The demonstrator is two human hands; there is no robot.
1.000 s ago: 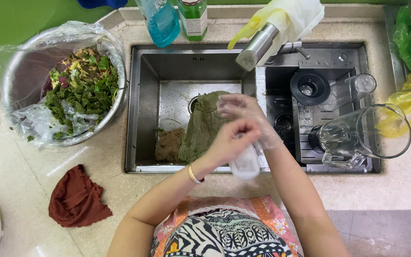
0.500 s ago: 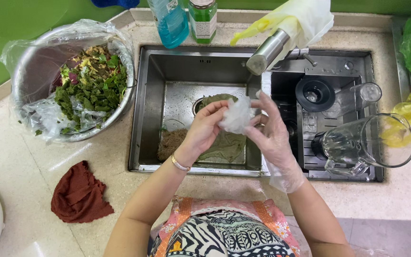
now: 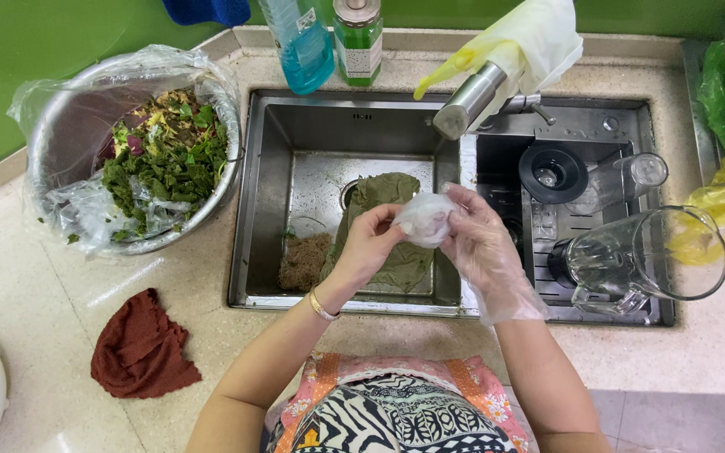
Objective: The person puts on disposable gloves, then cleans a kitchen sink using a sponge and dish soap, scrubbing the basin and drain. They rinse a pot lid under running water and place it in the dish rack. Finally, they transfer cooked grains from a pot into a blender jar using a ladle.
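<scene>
Patterned apron, bracelet (clear glove right).

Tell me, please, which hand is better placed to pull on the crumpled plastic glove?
The left hand: it is bare and pinches the crumpled glove, while the right hand is already gloved and can hold it open.

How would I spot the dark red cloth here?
Start at the steel sink and look left to the big foil-lined bowl of greens. Below it on the pale counter lies the dark red cloth, crumpled, the only fabric there.
</scene>
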